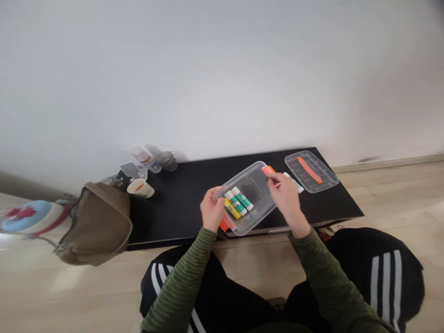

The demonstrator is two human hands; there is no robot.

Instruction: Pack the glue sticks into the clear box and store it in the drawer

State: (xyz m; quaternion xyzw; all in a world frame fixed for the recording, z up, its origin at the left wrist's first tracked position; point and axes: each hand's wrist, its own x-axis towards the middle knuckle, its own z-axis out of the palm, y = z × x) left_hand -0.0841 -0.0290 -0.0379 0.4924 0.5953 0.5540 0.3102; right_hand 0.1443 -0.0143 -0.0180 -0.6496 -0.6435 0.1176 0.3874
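While left hand [212, 210] grips box [257, 210], green tube [296, 184], partly behind right hand [286, 196]

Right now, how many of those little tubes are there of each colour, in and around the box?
Green-and-white cylindrical tubes: 3 (two in the clear plastic box with orange latches, one outside near the right hand)
Yellow cylindrical tube: 1 (in the box)
Total: 4

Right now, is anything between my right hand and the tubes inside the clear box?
Nothing visible: the right hand is at the right end of the box, the tubes lie toward its left, and the lid rests apart on the table.
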